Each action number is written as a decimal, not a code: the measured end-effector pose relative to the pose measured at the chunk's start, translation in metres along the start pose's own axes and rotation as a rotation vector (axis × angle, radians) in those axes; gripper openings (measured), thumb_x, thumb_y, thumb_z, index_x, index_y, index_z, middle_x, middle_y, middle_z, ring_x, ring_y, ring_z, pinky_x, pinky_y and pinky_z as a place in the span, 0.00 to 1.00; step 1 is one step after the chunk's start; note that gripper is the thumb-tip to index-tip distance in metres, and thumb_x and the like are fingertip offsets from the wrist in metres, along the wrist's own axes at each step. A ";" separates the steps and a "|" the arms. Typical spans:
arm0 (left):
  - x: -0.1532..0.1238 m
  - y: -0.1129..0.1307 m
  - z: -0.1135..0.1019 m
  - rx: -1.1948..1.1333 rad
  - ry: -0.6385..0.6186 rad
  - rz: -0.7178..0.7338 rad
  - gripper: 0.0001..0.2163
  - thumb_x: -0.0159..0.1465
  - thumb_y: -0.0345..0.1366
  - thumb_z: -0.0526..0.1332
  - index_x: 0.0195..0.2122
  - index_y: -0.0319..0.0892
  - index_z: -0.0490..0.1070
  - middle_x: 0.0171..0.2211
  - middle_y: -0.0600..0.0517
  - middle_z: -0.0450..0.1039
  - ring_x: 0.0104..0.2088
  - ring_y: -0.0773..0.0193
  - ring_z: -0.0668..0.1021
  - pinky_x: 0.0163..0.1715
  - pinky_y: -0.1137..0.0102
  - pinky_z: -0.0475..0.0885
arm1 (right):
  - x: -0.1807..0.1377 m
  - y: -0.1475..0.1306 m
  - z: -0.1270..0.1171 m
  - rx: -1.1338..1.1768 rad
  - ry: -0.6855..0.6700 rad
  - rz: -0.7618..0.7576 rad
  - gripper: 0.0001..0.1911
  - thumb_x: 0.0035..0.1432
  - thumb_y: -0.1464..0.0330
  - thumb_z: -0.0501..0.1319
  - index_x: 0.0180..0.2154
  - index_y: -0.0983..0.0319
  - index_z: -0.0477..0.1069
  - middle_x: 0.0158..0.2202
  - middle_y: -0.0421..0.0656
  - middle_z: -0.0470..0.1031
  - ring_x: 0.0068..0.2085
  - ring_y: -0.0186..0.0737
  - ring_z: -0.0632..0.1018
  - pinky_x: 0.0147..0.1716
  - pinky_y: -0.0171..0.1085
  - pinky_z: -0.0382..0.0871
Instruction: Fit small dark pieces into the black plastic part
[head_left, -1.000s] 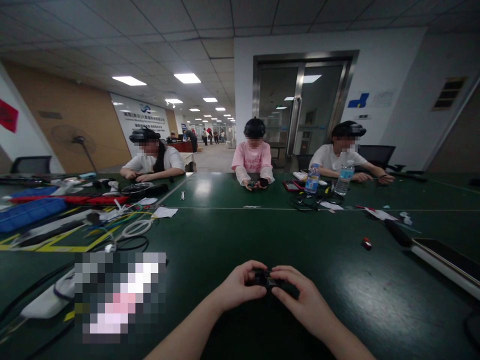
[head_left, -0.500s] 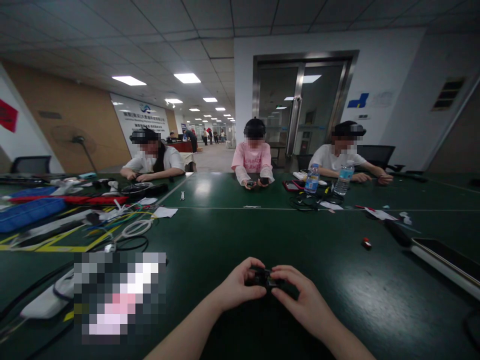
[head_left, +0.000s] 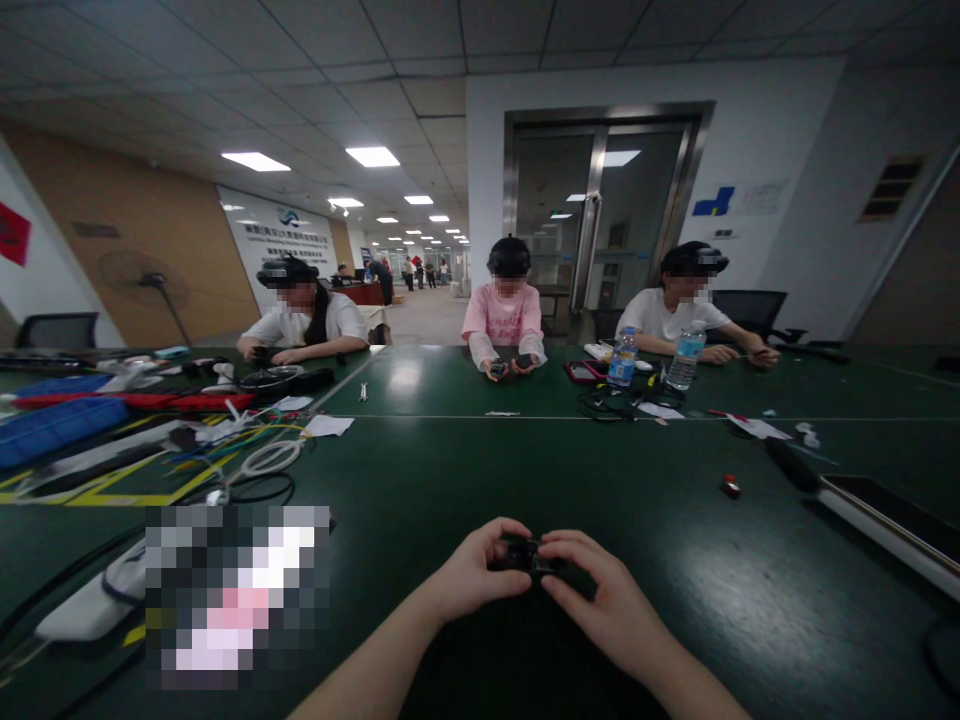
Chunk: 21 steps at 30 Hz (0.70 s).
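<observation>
Both hands meet low in the middle of the head view, just over the dark green table [head_left: 420, 480]. Between them is a small black object [head_left: 534, 558], dark and mostly covered by fingers, so its kind does not show. My left hand [head_left: 476, 572] pinches its left side between thumb and fingers. On the right side, my right hand [head_left: 596, 580] grips it the same way, thumb below and fingers above. A small red and black item [head_left: 730, 487] lies on the table to the right, apart from the hands.
Cables [head_left: 270, 460], a white power strip [head_left: 90, 600] and a blue tray [head_left: 60, 430] crowd the left. A flat device with a dark top [head_left: 892, 520] lies at right. Two water bottles [head_left: 622, 357] stand farther back. Several people sit opposite, one in a pink shirt [head_left: 502, 315].
My hands keep their grip on the black object with hardly any movement. Across the table, the person in pink has turned the small items in their hands slightly.
</observation>
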<state>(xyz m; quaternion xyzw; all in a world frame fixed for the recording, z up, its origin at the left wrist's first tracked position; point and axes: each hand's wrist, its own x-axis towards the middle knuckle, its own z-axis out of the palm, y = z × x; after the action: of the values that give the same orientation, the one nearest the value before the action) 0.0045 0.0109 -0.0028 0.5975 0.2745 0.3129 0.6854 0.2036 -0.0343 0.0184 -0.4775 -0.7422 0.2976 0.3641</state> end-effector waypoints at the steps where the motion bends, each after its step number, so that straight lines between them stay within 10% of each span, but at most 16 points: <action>1: 0.000 0.001 0.000 0.003 0.002 -0.001 0.22 0.52 0.33 0.69 0.46 0.41 0.63 0.35 0.52 0.72 0.34 0.64 0.75 0.33 0.70 0.65 | 0.000 0.000 0.000 -0.004 0.000 0.001 0.10 0.54 0.68 0.59 0.40 0.56 0.72 0.47 0.44 0.71 0.50 0.44 0.72 0.51 0.45 0.65; 21: 0.000 -0.002 -0.002 0.000 -0.012 -0.003 0.25 0.52 0.32 0.69 0.49 0.43 0.61 0.37 0.50 0.72 0.37 0.62 0.76 0.37 0.68 0.66 | 0.000 0.006 0.002 0.009 0.025 -0.007 0.10 0.53 0.69 0.61 0.40 0.56 0.72 0.47 0.44 0.71 0.50 0.44 0.72 0.51 0.45 0.64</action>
<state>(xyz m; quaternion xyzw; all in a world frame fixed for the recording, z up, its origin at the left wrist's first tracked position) 0.0033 0.0119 -0.0047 0.5992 0.2711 0.3082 0.6874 0.2050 -0.0322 0.0127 -0.4767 -0.7380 0.2938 0.3766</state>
